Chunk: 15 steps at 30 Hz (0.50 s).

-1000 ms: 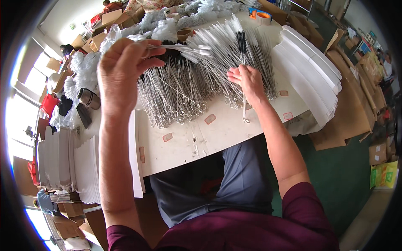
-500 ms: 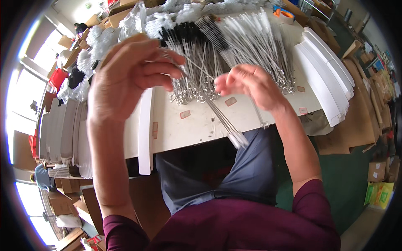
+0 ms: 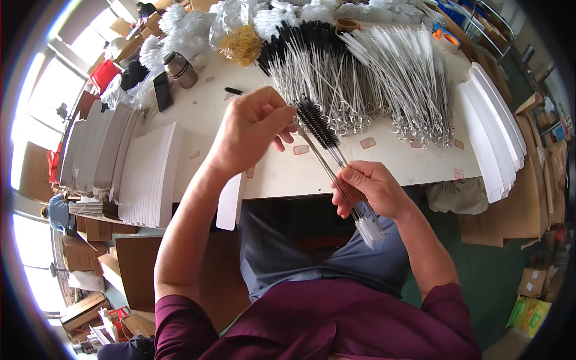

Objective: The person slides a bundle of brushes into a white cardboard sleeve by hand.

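Note:
Over the table's front edge, my left hand [image 3: 249, 129] pinches the upper wire ends of a few thin wire-handled brushes with white bristle heads [image 3: 371, 233] pointing down toward my lap. My right hand [image 3: 375, 189] closes around the middle of the wires. A black-bristled brush [image 3: 317, 123], head up, lies alongside them, its wire running down into the right hand. Just beyond are a pile of black-tipped wire brushes [image 3: 321, 75] and a pile of white-tipped ones [image 3: 408, 78], both with loop ends toward me.
Folded white cartons [image 3: 147, 174] stand at the left; more white card strips [image 3: 492, 132] lie at the right. A single white strip [image 3: 230, 204] overhangs the front edge. Farther back are a phone [image 3: 162, 91], a metal flask [image 3: 180, 70], yellow rubber bands [image 3: 240, 45] and orange tape [image 3: 447, 39].
My right hand, which was apart from the white brushes, now grips their wires. A black-bristled brush has joined them. My left hand has come lower and nearer the right. The view has shifted.

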Tool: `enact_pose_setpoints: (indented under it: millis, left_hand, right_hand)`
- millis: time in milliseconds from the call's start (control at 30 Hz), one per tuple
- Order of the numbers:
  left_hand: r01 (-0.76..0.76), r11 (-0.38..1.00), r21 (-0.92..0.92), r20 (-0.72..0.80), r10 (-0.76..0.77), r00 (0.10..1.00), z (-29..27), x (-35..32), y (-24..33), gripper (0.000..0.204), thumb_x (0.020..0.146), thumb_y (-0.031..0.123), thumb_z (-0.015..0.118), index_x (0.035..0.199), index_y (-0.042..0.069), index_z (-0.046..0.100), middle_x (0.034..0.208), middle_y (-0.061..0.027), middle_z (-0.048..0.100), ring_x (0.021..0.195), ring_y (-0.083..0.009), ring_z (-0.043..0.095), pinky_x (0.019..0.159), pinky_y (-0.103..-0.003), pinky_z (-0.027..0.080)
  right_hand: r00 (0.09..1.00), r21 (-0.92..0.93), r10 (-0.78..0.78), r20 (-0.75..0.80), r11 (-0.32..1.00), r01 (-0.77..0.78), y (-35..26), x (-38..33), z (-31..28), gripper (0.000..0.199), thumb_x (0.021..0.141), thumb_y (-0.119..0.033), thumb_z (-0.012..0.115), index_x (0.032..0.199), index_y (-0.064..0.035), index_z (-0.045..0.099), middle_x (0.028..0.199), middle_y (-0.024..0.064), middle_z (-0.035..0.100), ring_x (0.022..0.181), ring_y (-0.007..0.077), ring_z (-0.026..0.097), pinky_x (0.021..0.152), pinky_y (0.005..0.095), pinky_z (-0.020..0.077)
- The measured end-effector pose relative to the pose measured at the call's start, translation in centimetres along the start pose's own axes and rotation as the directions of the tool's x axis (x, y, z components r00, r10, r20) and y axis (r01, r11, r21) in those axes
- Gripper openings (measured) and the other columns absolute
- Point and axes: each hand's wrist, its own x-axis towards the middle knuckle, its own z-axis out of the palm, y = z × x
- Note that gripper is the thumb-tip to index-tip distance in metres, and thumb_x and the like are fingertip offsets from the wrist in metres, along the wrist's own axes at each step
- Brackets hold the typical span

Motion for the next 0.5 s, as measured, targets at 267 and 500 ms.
enact_pose_setpoints:
  millis: [267, 500]
  left_hand:
    - [-0.070, 0.973, 0.219, -0.138, 0.102, 0.985, 0.8, -1.3, -1.5, 0.010, 0.100, 0.005, 0.063, 0.093, -0.001, 0.065, 0.076, -0.0029, 0.066, 0.070, -0.0072, 0.062, 0.063, -0.024, 0.051]
    - [-0.068, 0.996, 0.062, -0.191, 0.079, 0.978, 0.2, -2.0, -4.3, 0.006, 0.099, 0.003, 0.064, 0.096, -0.002, 0.066, 0.077, -0.0020, 0.066, 0.070, -0.0062, 0.062, 0.061, -0.025, 0.053]
  right_hand:
    - [0.998, -0.032, 0.034, -0.044, 0.999, -0.036, 1.8, 0.3, 1.4, 0.038, 0.112, -0.030, 0.046, 0.109, 0.0027, 0.065, 0.077, 0.0057, 0.066, 0.059, 0.0093, 0.060, 0.052, 0.0241, 0.0489]
    - [0.994, -0.091, 0.036, -0.099, 0.995, -0.045, 3.1, -0.1, 2.5, 0.040, 0.113, -0.033, 0.046, 0.110, 0.0004, 0.068, 0.068, -0.0034, 0.054, 0.056, 0.0032, 0.043, 0.049, 0.0207, 0.0349]
